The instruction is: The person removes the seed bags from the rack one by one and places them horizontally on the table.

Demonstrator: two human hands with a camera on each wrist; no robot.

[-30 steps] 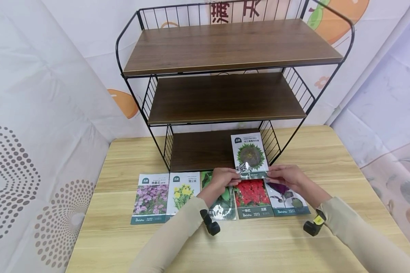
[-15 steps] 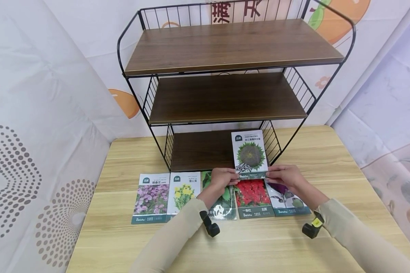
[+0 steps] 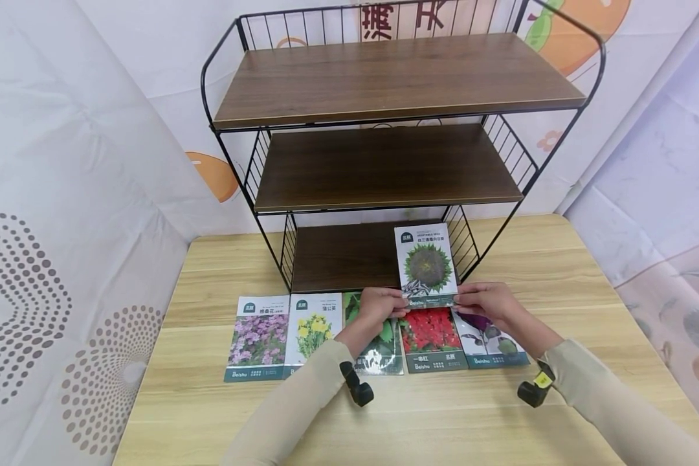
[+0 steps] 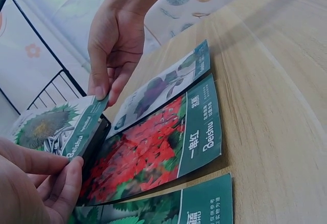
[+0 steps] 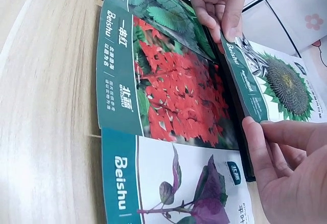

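Observation:
A sunflower seed packet (image 3: 426,265) is at the right part of the rack's bottom shelf (image 3: 343,259), its lower edge by the shelf's front. My left hand (image 3: 380,305) pinches its lower left corner, and my right hand (image 3: 485,300) pinches the lower right corner. In the right wrist view, thumb and fingers grip the packet (image 5: 286,83) from both ends. Below the hands lie a red-flower packet (image 3: 432,336), a purple-leaf packet (image 3: 494,343) and a green-leaf packet (image 3: 384,349), partly covered by the left hand and forearm.
Farther left on the wooden table (image 3: 419,421) lie a pink-flower packet (image 3: 259,340) and a yellow-flower packet (image 3: 313,330). The black-framed rack's middle shelf (image 3: 384,168) and top shelf (image 3: 396,77) overhang the bottom one. Patterned cloth (image 3: 81,162) hangs behind and beside the table.
The sunflower packet shifted up slightly between the first two frames and tilts a little differently now. Both hands keep their hold on its lower corners, almost still.

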